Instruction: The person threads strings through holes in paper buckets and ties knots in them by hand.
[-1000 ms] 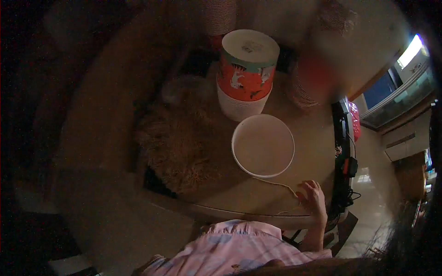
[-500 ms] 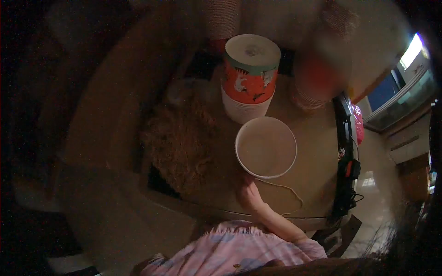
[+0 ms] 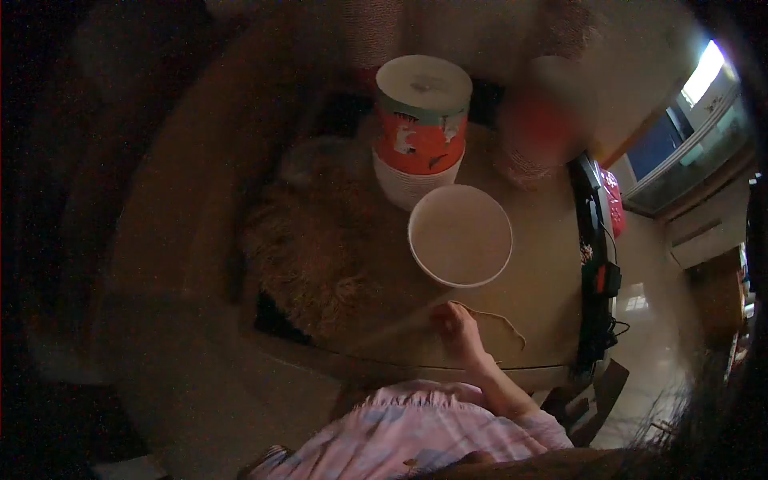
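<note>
My right hand (image 3: 460,328) is over the near part of the table, its fingers closed on a thin tan cord (image 3: 504,320). One end of the cord curves away to the right and lies on the tabletop. A faint strand runs left from the fingers toward a shaggy heap of tan fibre (image 3: 308,256), which sits in shadow. Just beyond the hand stands a white paper bucket (image 3: 460,240), its mouth facing me; hand and bucket are apart. My left hand does not show.
Behind the bucket rises a stack of white tubs with an orange patterned band (image 3: 424,144). Further right is a red and white stack (image 3: 536,136), blurred. Black cables and a power strip (image 3: 604,276) line the right edge of the table (image 3: 536,264). A pink object (image 3: 610,200) is past them.
My right hand has drawn back from the bucket's lower rim, toward me and slightly right, with the cord in its fingers. The view has shifted a little.
</note>
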Tool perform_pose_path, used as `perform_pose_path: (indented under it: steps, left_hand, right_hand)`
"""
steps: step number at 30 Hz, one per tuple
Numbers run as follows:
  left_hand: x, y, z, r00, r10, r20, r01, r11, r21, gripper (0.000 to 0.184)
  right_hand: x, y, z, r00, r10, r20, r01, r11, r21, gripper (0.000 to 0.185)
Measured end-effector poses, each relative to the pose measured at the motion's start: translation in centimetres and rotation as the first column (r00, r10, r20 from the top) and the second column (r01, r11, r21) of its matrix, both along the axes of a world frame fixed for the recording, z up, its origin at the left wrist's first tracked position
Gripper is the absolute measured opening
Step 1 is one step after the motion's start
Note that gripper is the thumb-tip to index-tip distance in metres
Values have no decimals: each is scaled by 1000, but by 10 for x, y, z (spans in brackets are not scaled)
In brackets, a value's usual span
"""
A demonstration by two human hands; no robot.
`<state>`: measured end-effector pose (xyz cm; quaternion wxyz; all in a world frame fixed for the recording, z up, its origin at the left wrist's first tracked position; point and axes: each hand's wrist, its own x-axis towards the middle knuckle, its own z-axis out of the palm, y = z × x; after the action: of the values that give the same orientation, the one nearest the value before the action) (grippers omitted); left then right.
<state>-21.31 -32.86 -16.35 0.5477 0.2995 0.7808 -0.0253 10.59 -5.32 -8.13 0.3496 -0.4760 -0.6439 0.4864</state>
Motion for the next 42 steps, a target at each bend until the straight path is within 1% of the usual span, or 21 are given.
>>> perform_pose_path:
  steps: [2, 3, 5, 6, 8, 10, 11, 13, 22, 26, 28, 29, 30, 32, 34, 35, 37, 39, 40, 41, 42]
  left_hand:
    - [-1, 6, -3, 1000, -25, 0, 25, 1000, 11, 16]
    - [-2, 6, -3, 1000, -29, 1, 29, 1000, 6, 16]
    - [-4, 9, -4, 999, -45, -1, 45, 999, 9, 16]
    - [-4, 10, -5, 999, -50, -3, 50, 999, 11, 16]
    - [-6, 13, -4, 998, -67, -8, 67, 998, 13, 16]
    - [-7, 19, -3, 996, -91, -9, 91, 996, 22, 16]
    - [-8, 19, -2, 995, -101, -11, 101, 995, 14, 16]
    - [-9, 25, -2, 993, -120, -18, 120, 993, 15, 16]
    - [-12, 41, 5, 979, -201, -39, 202, 979, 27, 15]
    - [-14, 47, 11, 962, -270, -41, 271, 962, 22, 15]
    - [-17, 57, 17, 923, -384, -35, 385, 922, 30, 15]
    - [-18, 61, 22, 881, -473, -26, 473, 881, 18, 15]
    - [-16, 75, 37, 771, -636, -29, 636, 768, 75, 15]
    - [2, 112, 78, 577, -808, -120, 800, 530, 282, 15]
    - [52, 163, 154, 761, -636, -127, 535, 504, 678, 12]
    - [84, 193, 191, 816, -570, -96, 379, 402, 834, 11]
    - [130, 235, 221, 818, -496, -291, 392, 110, 913, 26]
    - [176, 276, 236, 822, -444, -357, 337, -126, 933, 32]
    - [200, 292, 244, 799, -409, -441, 389, -206, 898, 30]
    - [216, 302, 250, 771, -364, -522, 440, -286, 851, 29]
    - [223, 310, 239, 765, -391, -511, 468, -208, 859, 29]
  right_hand:
    - [3, 2, 30, 939, -206, -275, 105, 934, -342, 22]
    - [7, 2, 35, 893, -297, -339, 118, 880, -460, 20]
    - [17, 3, 47, 842, -363, -400, 121, 849, -514, 13]
    - [23, 3, 53, 848, -336, -409, 128, 880, -458, 16]
    - [33, 5, 59, 928, -251, -276, 179, 949, -261, 20]
    - [41, 11, 62, 980, -191, 54, 189, 981, 37, 14]
    - [42, 13, 62, 964, -248, -98, 246, 969, -35, 11]
    - [45, 18, 61, 846, -372, -382, 321, 928, -190, 7]
    - [66, 27, 65, 855, -352, -381, 339, 935, -103, 9]
    - [69, 31, 78, 761, -378, -527, 404, 912, -70, 11]
    - [68, 33, 83, 731, -397, -555, 414, 905, -102, 12]
    - [65, 33, 85, 731, -415, -542, 428, 897, -109, 12]
    - [59, 35, 88, 728, -433, -532, 447, 888, -112, 12]
    - [54, 39, 91, 742, -446, -500, 473, 877, -81, 12]
    - [51, 40, 83, 776, -440, -452, 479, 877, -32, 11]
    - [51, 39, 79, 777, -438, -453, 465, 884, -57, 11]
    - [52, 36, 74, 776, -443, -449, 448, 888, -102, 11]
    - [55, 33, 71, 814, -438, -381, 450, 891, -64, 11]
    - [55, 32, 69, 833, -434, -345, 446, 894, -48, 11]
    - [54, 31, 67, 817, -408, -407, 422, 905, -60, 12]
    - [52, 30, 65, 796, -382, -470, 396, 915, -74, 13]
